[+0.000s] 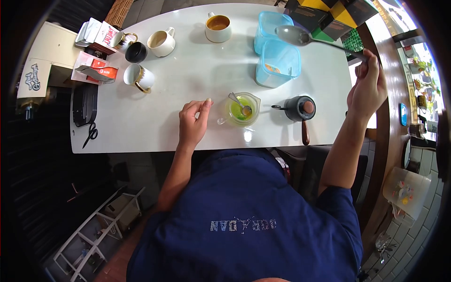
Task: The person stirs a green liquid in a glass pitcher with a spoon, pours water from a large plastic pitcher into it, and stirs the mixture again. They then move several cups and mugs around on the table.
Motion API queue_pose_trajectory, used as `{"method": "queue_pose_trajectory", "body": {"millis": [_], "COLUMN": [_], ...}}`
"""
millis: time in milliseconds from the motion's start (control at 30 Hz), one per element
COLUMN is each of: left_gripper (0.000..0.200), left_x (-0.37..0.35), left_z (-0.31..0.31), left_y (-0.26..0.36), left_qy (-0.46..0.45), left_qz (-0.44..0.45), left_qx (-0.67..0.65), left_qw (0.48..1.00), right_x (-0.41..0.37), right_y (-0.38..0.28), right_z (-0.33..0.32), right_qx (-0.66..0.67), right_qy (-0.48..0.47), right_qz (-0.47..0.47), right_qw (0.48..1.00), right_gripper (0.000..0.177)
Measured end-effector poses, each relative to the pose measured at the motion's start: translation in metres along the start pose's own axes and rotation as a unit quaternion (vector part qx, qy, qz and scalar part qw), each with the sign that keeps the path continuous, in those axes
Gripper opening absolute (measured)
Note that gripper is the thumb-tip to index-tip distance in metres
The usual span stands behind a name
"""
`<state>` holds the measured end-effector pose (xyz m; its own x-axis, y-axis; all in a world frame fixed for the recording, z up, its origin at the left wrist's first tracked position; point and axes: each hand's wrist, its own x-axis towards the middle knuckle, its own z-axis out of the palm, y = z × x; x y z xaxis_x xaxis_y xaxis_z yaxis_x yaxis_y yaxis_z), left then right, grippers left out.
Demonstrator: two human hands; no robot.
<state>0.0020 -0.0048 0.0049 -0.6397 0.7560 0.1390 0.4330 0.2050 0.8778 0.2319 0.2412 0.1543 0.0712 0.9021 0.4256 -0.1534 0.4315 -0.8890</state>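
**Keep the long spoon level**

The right hand grips the handle end of the large spoon, whose bowl hangs above the far blue containers; a steady wrist would help. The left hand, fingers loosely curled and empty, rests left of the glass cup.
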Motion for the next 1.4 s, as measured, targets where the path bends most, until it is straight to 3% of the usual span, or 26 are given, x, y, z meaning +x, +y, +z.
{"method": "queue_pose_trajectory", "body": {"millis": [133,200,333,433,533,600,667,767,867,967,1233,1300,1400], "left_gripper": [0.028,0.029,0.03,0.031,0.032,0.032,0.032,0.031,0.031,0.03,0.024,0.023,0.023], "left_x": [-0.002,-0.003,-0.002,0.0,0.003,0.004,0.005,0.004,0.002,0.002,0.012,0.016,0.019], "left_z": [0.002,0.002,0.003,0.003,0.003,0.003,0.002,0.002,0.002,0.0,0.008,0.01,0.014], "left_y": [-0.001,-0.004,-0.008,-0.007,-0.006,-0.006,-0.004,-0.005,-0.005,0.001,0.008,0.012,0.015], "left_qy": [-0.009,-0.015,-0.025,-0.033,-0.034,-0.032,-0.032,-0.028,-0.03,-0.023,-0.045,-0.056,-0.065], "left_qz": [-0.002,-0.007,-0.008,-0.009,-0.002,0.005,-0.002,-0.005,-0.005,0.007,0.053,0.069,0.104], "left_qx": [-0.003,-0.002,-0.003,0.0,0.002,0.004,-0.012,-0.008,-0.014,-0.012,-0.024,-0.02,-0.001], "left_qw": [1.0,1.0,1.0,0.999,0.999,0.999,0.999,1.0,0.999,1.0,0.997,0.996,0.992], "right_x": [-0.054,-0.083,-0.138,-0.145,-0.147,-0.145,-0.131,-0.092,-0.078,-0.08,-0.091,-0.093,-0.096], "right_y": [0.001,0.007,0.015,0.01,0.007,0.006,0.006,0.001,0.02,0.038,0.074,0.076,0.077], "right_z": [-0.02,-0.032,-0.047,-0.053,-0.054,-0.053,-0.044,-0.031,-0.022,-0.004,0.019,0.019,0.016], "right_qx": [0.022,0.003,-0.109,-0.129,-0.139,-0.126,-0.069,-0.087,-0.175,-0.168,-0.219,-0.19,-0.164], "right_qy": [-0.019,-0.044,-0.08,-0.208,-0.209,-0.122,0.066,0.094,0.056,0.025,-0.06,-0.086,-0.096], "right_qz": [0.029,-0.001,-0.129,-0.281,-0.302,-0.209,-0.107,-0.11,-0.13,-0.122,-0.005,0.068,0.085], "right_qw": [0.999,0.999,0.982,0.928,0.92,0.962,0.99,0.986,0.974,0.978,0.974,0.976,0.978], "right_gripper": [0.027,0.027,0.022,0.017,0.017,0.021,0.024,0.024,0.024,0.021,0.022,0.024,0.026]}}
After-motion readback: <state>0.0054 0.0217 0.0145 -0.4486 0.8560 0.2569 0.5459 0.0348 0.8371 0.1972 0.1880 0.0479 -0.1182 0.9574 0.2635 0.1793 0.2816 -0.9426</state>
